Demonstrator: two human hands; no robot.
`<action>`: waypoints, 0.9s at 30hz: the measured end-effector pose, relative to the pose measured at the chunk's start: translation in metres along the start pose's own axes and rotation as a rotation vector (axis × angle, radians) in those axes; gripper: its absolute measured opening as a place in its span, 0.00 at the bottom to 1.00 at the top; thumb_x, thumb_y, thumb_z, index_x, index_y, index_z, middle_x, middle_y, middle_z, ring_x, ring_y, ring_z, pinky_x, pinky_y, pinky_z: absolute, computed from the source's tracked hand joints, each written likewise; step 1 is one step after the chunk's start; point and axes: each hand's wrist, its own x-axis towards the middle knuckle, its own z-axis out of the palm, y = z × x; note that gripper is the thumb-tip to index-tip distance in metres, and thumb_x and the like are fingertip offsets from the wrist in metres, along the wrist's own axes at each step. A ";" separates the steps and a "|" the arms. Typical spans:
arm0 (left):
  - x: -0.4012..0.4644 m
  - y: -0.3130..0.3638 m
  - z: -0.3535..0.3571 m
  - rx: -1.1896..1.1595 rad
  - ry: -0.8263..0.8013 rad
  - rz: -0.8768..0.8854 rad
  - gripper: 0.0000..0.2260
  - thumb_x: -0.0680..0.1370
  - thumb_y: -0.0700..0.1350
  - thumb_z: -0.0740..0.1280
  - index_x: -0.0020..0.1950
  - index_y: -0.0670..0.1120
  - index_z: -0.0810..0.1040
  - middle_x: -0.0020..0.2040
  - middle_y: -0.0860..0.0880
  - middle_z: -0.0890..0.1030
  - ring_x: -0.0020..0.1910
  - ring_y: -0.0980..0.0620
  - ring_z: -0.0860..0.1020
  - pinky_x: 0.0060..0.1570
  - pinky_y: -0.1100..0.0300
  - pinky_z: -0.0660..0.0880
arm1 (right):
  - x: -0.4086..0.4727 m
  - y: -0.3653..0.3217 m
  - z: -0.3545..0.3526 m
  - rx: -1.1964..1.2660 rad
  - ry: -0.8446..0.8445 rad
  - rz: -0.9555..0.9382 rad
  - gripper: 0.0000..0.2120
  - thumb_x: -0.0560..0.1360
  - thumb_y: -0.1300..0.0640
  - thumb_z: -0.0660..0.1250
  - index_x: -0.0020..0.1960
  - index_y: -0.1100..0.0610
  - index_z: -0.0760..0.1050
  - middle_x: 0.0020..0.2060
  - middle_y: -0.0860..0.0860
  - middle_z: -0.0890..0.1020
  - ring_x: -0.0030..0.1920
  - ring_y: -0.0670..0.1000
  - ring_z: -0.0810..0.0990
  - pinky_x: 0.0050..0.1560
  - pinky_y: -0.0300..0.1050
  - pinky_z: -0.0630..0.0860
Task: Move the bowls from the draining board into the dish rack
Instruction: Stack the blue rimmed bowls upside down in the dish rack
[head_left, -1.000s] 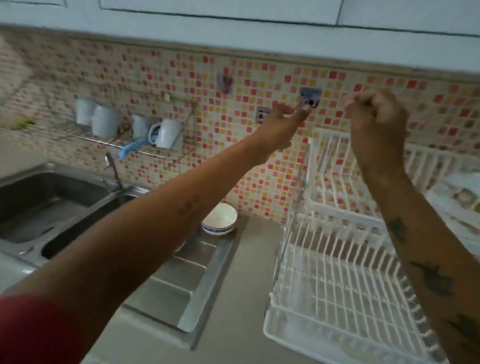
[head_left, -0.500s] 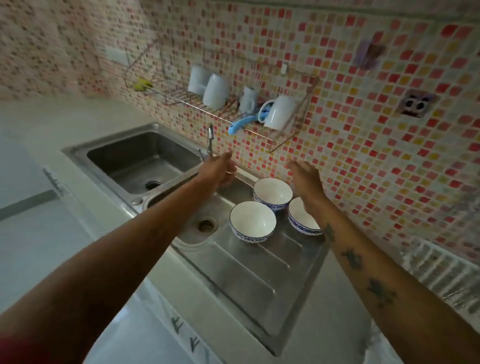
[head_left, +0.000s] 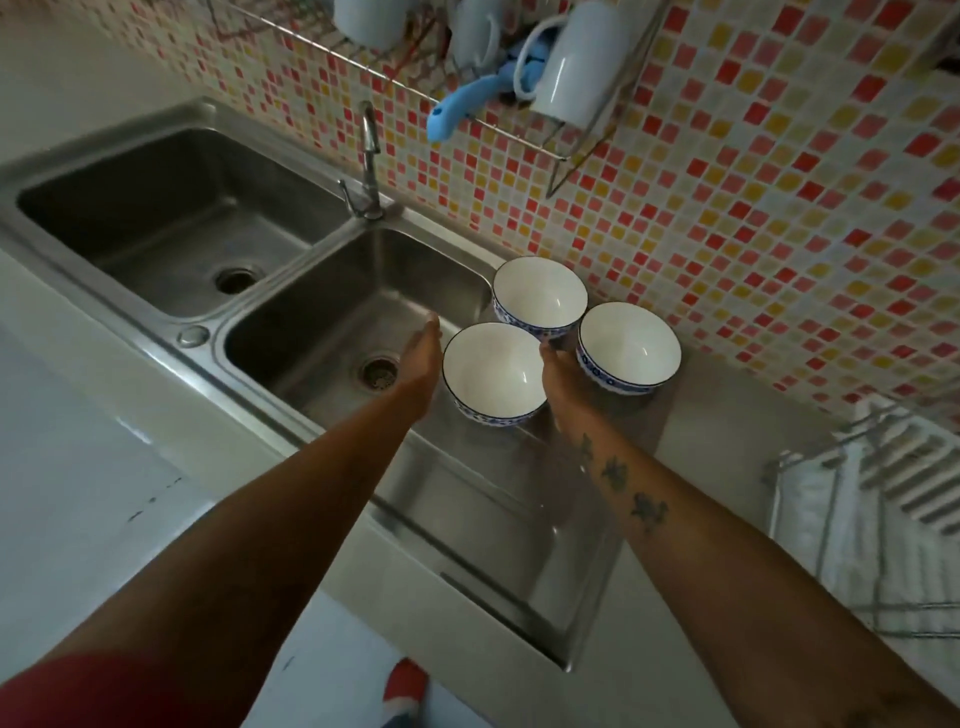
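Three white bowls with blue patterned rims stand upright on the steel draining board. The nearest bowl sits between my hands. The far bowl is by the tiled wall, and the right bowl stands beside it. My left hand is flat and open just left of the nearest bowl, over the sink's edge. My right hand is open just right of that bowl, its fingers partly hidden behind the rim. Neither hand grips anything. The white dish rack shows at the right edge.
A double steel sink with a tap lies to the left. Above the bowls a wire wall shelf holds white mugs and a blue utensil. The mosaic tiled wall runs close behind the bowls.
My view has swung from the dish rack down to the draining board. Both hands came down from the wall and now flank the nearest bowl.
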 end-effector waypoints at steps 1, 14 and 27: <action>0.002 -0.002 0.004 -0.005 -0.016 0.011 0.25 0.83 0.59 0.53 0.68 0.42 0.73 0.70 0.40 0.73 0.60 0.48 0.73 0.66 0.51 0.69 | 0.001 0.001 0.000 0.012 -0.003 -0.003 0.20 0.82 0.55 0.54 0.69 0.63 0.69 0.64 0.55 0.75 0.59 0.54 0.74 0.49 0.38 0.65; 0.007 -0.020 0.024 -0.176 0.036 -0.041 0.20 0.78 0.60 0.57 0.56 0.49 0.81 0.58 0.43 0.83 0.57 0.40 0.81 0.61 0.40 0.76 | 0.011 0.014 0.016 0.235 0.036 0.064 0.17 0.80 0.55 0.55 0.66 0.59 0.72 0.63 0.58 0.77 0.55 0.54 0.75 0.57 0.49 0.73; -0.070 0.051 0.041 -0.420 -0.124 0.009 0.15 0.83 0.57 0.53 0.50 0.53 0.75 0.51 0.49 0.82 0.51 0.45 0.81 0.40 0.52 0.81 | -0.063 -0.077 -0.051 0.429 0.192 -0.167 0.18 0.81 0.49 0.57 0.66 0.55 0.73 0.60 0.49 0.77 0.60 0.51 0.73 0.63 0.47 0.69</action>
